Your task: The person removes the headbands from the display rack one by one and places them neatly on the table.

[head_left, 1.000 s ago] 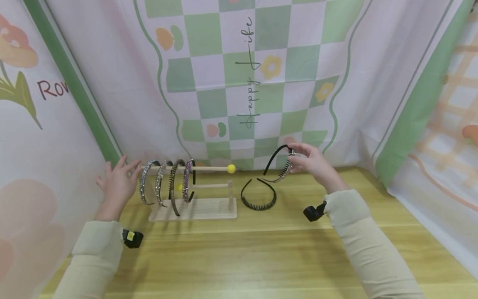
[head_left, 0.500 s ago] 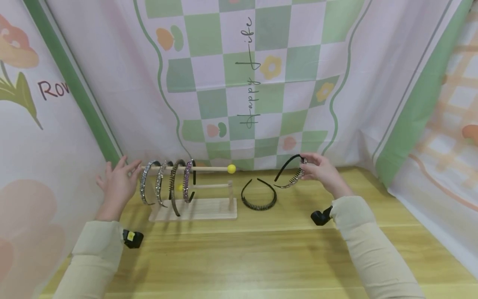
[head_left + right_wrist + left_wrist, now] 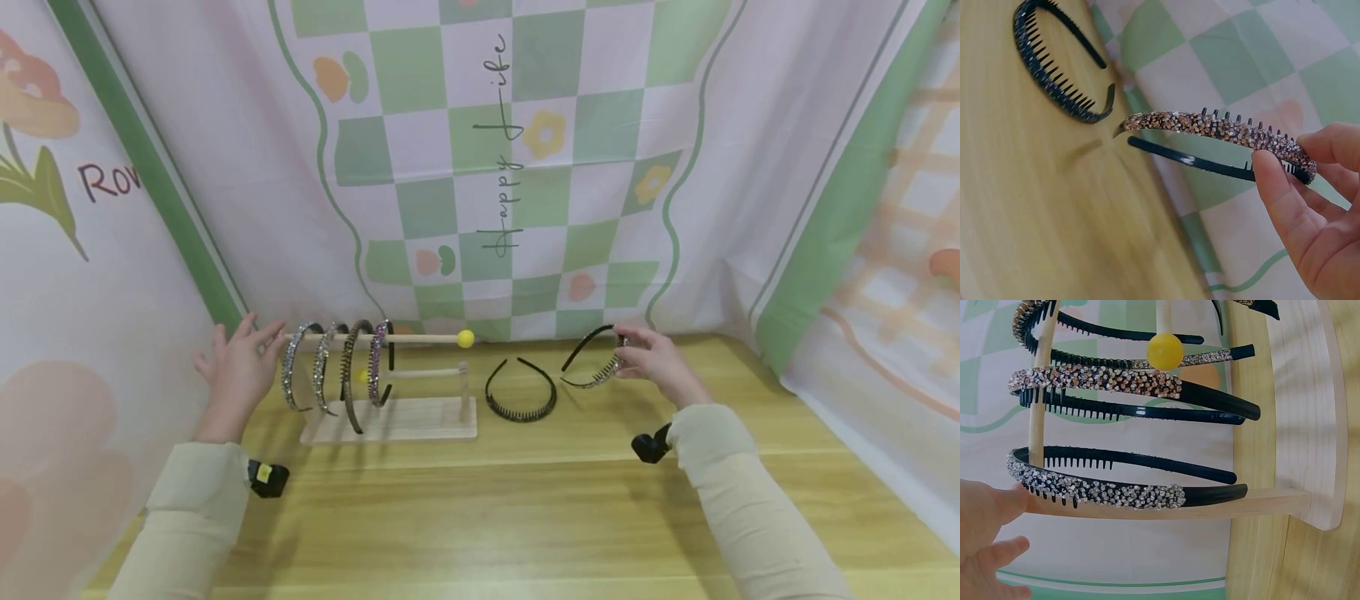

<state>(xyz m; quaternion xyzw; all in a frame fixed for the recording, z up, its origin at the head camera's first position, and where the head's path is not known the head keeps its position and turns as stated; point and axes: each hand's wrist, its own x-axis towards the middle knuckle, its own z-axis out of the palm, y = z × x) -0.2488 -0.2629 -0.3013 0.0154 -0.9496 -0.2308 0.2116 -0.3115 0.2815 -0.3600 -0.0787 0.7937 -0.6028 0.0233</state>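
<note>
In the right wrist view my right hand (image 3: 1310, 200) pinches a headband (image 3: 1210, 125) at its curved top, between thumb and fingers. This headband is covered in pinkish sparkly stones, has black teeth inside, and hangs with its ends pointing left. My left hand (image 3: 238, 375) is at the left end of a wooden headband stand (image 3: 435, 421), fingers spread and fairly straight, a fingertip touching the post's top. Several headbands hang on the stand's upper rod, among them a silver-stoned one (image 3: 1097, 484), a brown one (image 3: 347, 375) and a purple one (image 3: 374, 367).
A black toothed headband (image 3: 521, 414) lies on the wooden table (image 3: 480, 517) between stand and right hand. The upper rod ends in a yellow ball (image 3: 465, 339); a lower rod (image 3: 423, 373) sits beneath it. A checked curtain (image 3: 480, 142) hangs behind.
My right hand has moved right and lower with the pinkish headband, away from the black one and closer to the tabletop. The left hand and the stand have stayed in place.
</note>
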